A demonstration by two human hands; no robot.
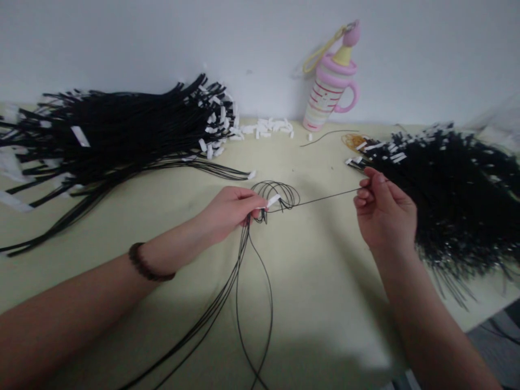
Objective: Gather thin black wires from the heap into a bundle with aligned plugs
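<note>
My left hand [229, 212] pinches a small bunch of thin black cords near their ends, with a white paper tag [273, 201] sticking out past the fingertips. Loops of the same cord [276, 194] curl just beyond that hand, and long strands [239, 303] trail toward me across the table. My right hand [384, 211] holds a single thin black cord [325, 197] between thumb and fingers, stretched taut from the loops. Right beside that hand lies a large bundle of tagged black cords [450, 184]. Another large bundle [122, 130] lies to the left.
A pale yellow cloth-covered table [325, 303] carries everything. Small white tags [264, 128] lie scattered at the back, near a pink-and-cream striped novelty bottle [330, 92] by the white wall. A loose thin wire [325, 136] and a small yellowish coil [353, 142] lie close by.
</note>
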